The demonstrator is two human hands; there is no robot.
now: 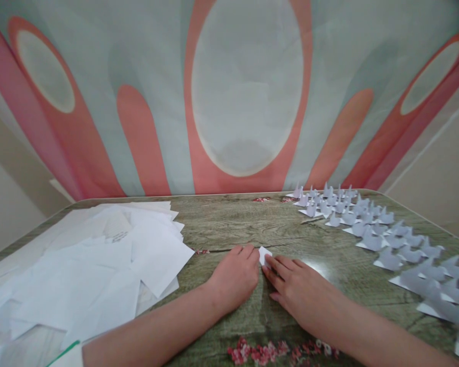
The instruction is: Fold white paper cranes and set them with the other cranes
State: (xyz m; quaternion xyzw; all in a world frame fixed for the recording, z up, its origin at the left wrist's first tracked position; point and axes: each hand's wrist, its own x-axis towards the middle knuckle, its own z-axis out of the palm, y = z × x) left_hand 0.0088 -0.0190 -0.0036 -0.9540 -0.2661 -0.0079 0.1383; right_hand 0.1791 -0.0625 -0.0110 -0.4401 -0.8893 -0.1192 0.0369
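Touching the paper (265, 254) on the table (222, 224) with loosely spread fingers of the right hand (301, 291), and curling the left hand (237, 278) narrow beside it, perhaps pinching, can't tell! Looks light, crisp, easily creased, so best taken gently by the edges. Farther out, see sheets (99, 280) heaped left, birds (371, 240) in rows right.

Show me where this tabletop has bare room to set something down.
Widest: the wood-grain tabletop beyond the left hand and right hand, between the white paper sheets and folded paper birds. A smaller patch lies between the right hand and birds. Crowded: left side, under sheets; right side, birds.
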